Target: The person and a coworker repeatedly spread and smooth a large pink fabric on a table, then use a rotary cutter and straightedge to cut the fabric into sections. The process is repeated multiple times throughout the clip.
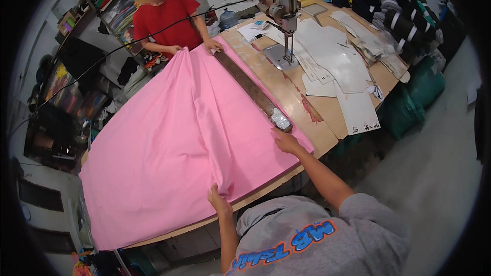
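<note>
A large pink fabric [138, 163] covers the left part of the wooden table, with a long loose fold down its middle. My left hand [219, 197] pinches the lower end of that fold at the table's near edge. My right hand [283, 138] is at the near end of a long dark wooden bar [243, 84] lying on the fabric, its fingers curled at the silver-wrapped end [280, 118]. Across the table, a person in a red top [166, 23] has one hand [212, 47] on the bar's far end and the other [176, 49] on the fabric's far edge.
A cutting machine [284, 25] stands on the table [322, 133] beside the fabric. Paper patterns [319, 53] and scissors [377, 91] lie to the right, dark and yellow bundles [404, 28] behind them. A cable [97, 66] crosses the view. Shelves are at left, green sacks [419, 92] at right.
</note>
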`<state>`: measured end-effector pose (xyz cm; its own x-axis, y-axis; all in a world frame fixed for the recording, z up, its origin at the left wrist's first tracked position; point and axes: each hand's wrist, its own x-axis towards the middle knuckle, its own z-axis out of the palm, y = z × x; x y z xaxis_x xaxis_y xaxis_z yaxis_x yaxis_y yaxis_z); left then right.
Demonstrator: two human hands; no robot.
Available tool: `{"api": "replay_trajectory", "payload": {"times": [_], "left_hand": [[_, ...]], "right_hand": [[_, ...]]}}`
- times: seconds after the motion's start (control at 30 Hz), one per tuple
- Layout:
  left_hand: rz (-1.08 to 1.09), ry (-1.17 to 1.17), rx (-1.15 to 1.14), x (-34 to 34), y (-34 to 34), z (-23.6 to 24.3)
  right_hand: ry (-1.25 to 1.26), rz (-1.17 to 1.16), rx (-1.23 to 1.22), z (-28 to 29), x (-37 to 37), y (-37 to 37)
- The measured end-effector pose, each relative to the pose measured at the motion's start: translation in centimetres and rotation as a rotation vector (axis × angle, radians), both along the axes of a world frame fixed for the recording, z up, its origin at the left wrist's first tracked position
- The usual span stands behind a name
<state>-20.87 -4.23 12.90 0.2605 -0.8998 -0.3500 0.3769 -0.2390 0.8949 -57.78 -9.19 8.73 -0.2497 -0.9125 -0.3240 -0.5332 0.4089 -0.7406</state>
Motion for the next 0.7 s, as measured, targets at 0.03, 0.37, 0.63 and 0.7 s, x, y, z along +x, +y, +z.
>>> {"api": "replay_trajectory", "payload": {"times": [0.03, 0.37, 0.63, 0.7], "left_hand": [[-0.065, -0.104, -0.018, -1.3, 0.1, 0.6], [-0.676, -0.386, -0.038, -11.1, -3.3, 5.3], [-0.702, -0.217, -0.217, -15.2, -6.2, 6.4], [-0.722, -0.067, -0.183, -16.4, -5.6, 6.7]], "right_hand": [[0.007, -0.005, 0.013, -0.1, -0.8, 0.0], [0.223, -0.187, -0.168, -4.9, -7.5, -0.6], [-1.374, 0.157, 0.453, 0.4, 0.7, -1.4], [-1.399, 0.162, 0.328, 1.9, 2.3, -2.0]]}}
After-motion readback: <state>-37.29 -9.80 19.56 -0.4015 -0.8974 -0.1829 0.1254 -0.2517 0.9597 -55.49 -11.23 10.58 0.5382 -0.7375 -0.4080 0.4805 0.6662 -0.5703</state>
